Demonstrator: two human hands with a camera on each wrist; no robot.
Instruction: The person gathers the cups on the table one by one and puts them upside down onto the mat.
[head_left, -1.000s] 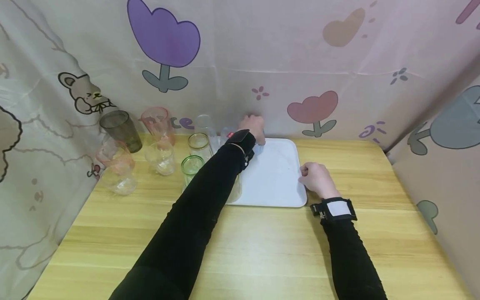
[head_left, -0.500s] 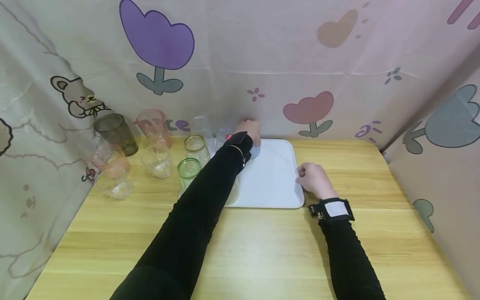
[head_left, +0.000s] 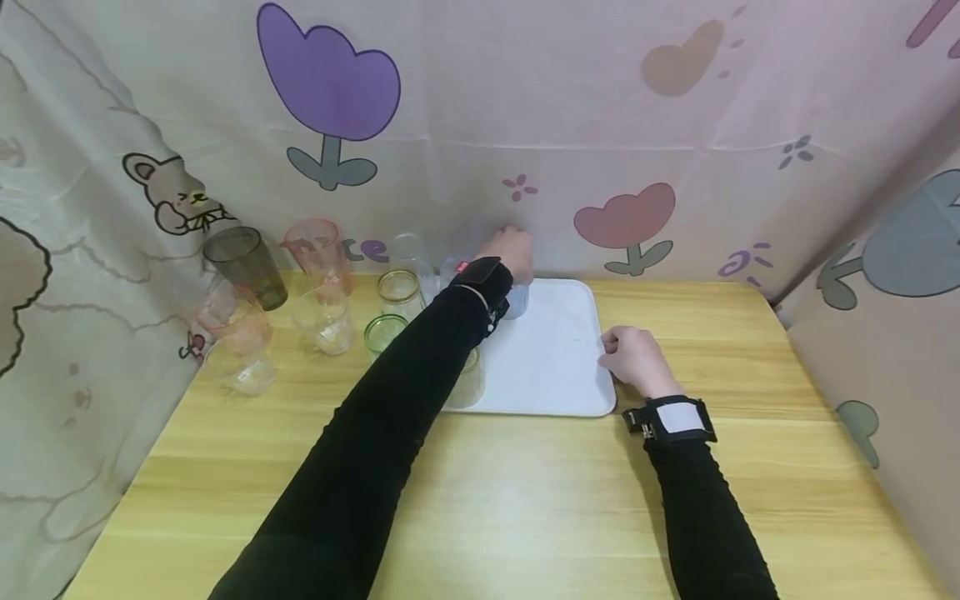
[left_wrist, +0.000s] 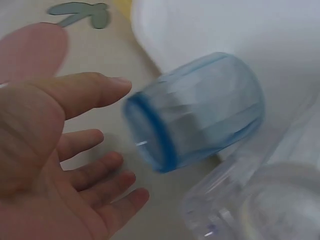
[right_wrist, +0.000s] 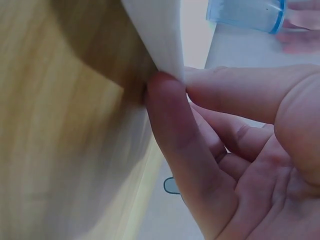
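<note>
A blue-rimmed clear tumbler [left_wrist: 200, 110] stands at the back of the white tray [head_left: 551, 358]. Around its rim, my left hand [head_left: 512, 254] has thumb and fingers spread; the left wrist view shows a gap between the fingertips [left_wrist: 120, 86] and the glass. In the head view this hand covers much of the tumbler. My right hand [head_left: 636, 360] pinches the tray's right edge between thumb and a bent finger [right_wrist: 175, 110]. A clear vessel [left_wrist: 270, 200] is close beside the blue tumbler. Green-rimmed [head_left: 384, 333] and gold-rimmed [head_left: 399, 287] glasses stand on the left, partly behind my left sleeve.
A dark grey tumbler [head_left: 247, 262], pink glasses [head_left: 318, 250] and clear glasses [head_left: 251, 375] stand on the wooden table [head_left: 525, 508] at the left. A patterned curtain [head_left: 465, 100] hangs right behind the table's back edge.
The left hand has lifted slightly off the blue-rimmed tumbler, and more of the glass shows beneath it. The right hand keeps its pinch on the tray edge.
</note>
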